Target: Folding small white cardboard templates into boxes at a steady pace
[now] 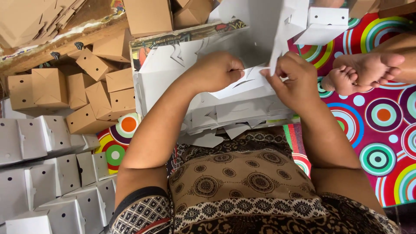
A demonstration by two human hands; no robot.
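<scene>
My left hand and my right hand both pinch a flat white cardboard box blank that stands up above a stack of white blanks in front of me. The left hand is closed on the blank's lower flap near the middle. The right hand grips its right edge, where the card bends upward. The stack of blanks lies on my lap and on a printed board beneath.
Folded white boxes are piled at the lower left, brown folded boxes at the upper left. Another person's bare feet rest on the colourful circle-patterned mat at right. A finished white box sits at the top right.
</scene>
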